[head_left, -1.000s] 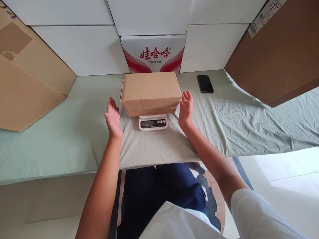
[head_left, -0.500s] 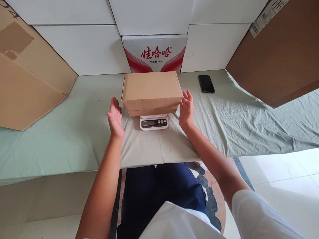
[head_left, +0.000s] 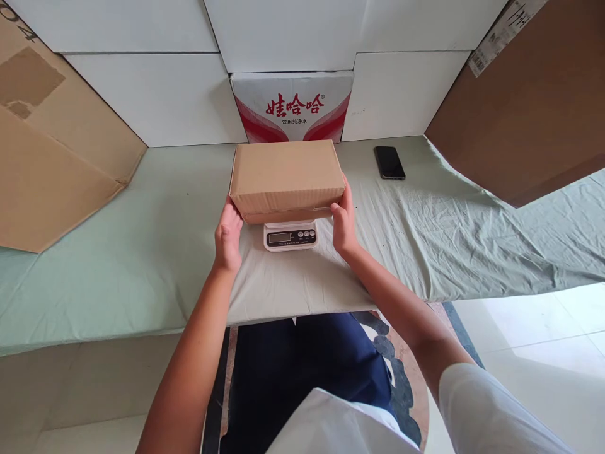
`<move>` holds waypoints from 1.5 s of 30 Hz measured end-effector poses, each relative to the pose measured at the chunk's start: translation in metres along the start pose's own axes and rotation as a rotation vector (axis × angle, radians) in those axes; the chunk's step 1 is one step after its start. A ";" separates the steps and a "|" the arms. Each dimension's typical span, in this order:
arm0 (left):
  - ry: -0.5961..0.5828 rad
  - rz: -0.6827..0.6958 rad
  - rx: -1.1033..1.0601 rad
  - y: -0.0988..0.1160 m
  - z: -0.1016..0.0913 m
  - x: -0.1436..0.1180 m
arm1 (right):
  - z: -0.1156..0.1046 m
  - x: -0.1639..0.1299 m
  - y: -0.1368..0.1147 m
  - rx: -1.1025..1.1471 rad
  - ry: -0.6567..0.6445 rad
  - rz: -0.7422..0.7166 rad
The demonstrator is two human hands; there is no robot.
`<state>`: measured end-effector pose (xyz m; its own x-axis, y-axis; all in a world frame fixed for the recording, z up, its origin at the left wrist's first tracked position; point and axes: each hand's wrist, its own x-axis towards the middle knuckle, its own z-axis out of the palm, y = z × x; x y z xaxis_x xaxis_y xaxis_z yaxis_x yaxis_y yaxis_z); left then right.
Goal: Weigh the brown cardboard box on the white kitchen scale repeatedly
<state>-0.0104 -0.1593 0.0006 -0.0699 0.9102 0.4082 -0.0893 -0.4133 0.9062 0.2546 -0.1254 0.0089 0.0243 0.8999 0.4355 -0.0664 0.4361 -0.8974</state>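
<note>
Both hands are pressed against the ends of one box (head_left: 287, 176): the left hand (head_left: 228, 236) is laid on its left end and the right hand (head_left: 344, 224) on its right end, so that the box is clasped between the palms. It is seated on one scale (head_left: 290, 236), near the middle of the table (head_left: 142, 252). Whether it has been lifted clear cannot be told; by appearance it rests there. One phone (head_left: 389, 162) lies well apart to the right, and one printed carton (head_left: 292, 107) stands behind.
</note>
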 end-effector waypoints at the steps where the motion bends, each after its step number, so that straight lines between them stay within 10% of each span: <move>1: -0.002 0.000 0.001 0.000 0.001 0.000 | 0.002 -0.002 -0.003 -0.009 -0.015 -0.008; 12: -0.012 0.005 0.055 0.026 0.018 0.056 | 0.008 0.050 -0.023 0.014 0.048 -0.050; 20: 0.123 0.016 -0.070 -0.042 0.022 0.144 | 0.019 0.131 0.037 -0.033 0.135 -0.066; 26: 0.189 -0.065 -0.103 -0.074 0.017 0.136 | 0.021 0.134 0.072 -0.040 0.140 0.016; 45: 0.159 -0.128 -0.005 -0.078 0.004 0.135 | 0.011 0.133 0.088 -0.003 0.229 0.090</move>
<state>-0.0094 -0.0042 -0.0141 -0.2132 0.9398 0.2672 -0.1126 -0.2953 0.9488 0.2414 0.0325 -0.0119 0.2443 0.9130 0.3268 -0.0756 0.3540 -0.9322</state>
